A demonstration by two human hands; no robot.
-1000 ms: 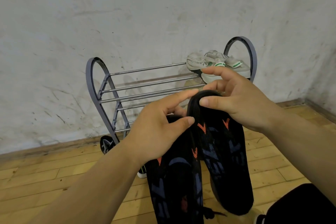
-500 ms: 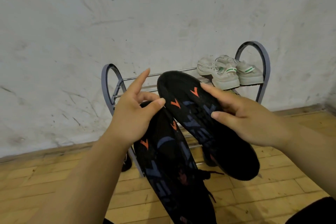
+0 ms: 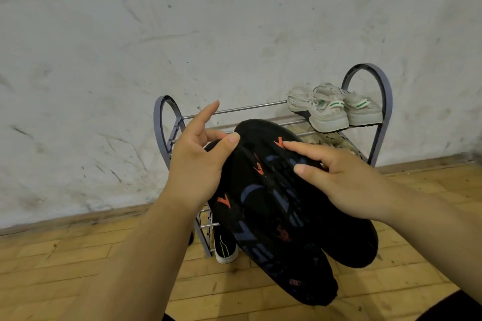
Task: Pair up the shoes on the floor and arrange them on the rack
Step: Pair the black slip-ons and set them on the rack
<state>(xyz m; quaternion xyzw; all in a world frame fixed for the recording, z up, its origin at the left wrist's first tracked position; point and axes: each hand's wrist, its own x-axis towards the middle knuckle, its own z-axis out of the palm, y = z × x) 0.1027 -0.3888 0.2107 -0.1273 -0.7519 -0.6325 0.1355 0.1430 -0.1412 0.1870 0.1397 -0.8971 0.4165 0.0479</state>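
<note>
Two black shoes with orange and blue sole marks are held soles-up in front of the rack [image 3: 386, 101]. My left hand [image 3: 200, 161] grips the toe of the left black shoe [image 3: 260, 242], thumb on top, index finger raised. My right hand [image 3: 341, 180] holds the right black shoe [image 3: 347, 237] from the right, thumb and fingers on its sole. The two shoes overlap. A pair of pale grey sneakers [image 3: 331, 109] with green tabs sits at the right end of the rack's top shelf.
A black shoe with a white sole and green stripes [image 3: 224, 247] lies on the floor under the rack's left end. The rack stands against a scuffed white wall [image 3: 182, 34] on a wooden floor [image 3: 65, 255]. Something patterned lies on the lower shelf, mostly hidden.
Both hands have carried the black shoes closer to the rack. The right shoe has swung over the left one, and the camera has shifted so the rack sits more to the right.
</note>
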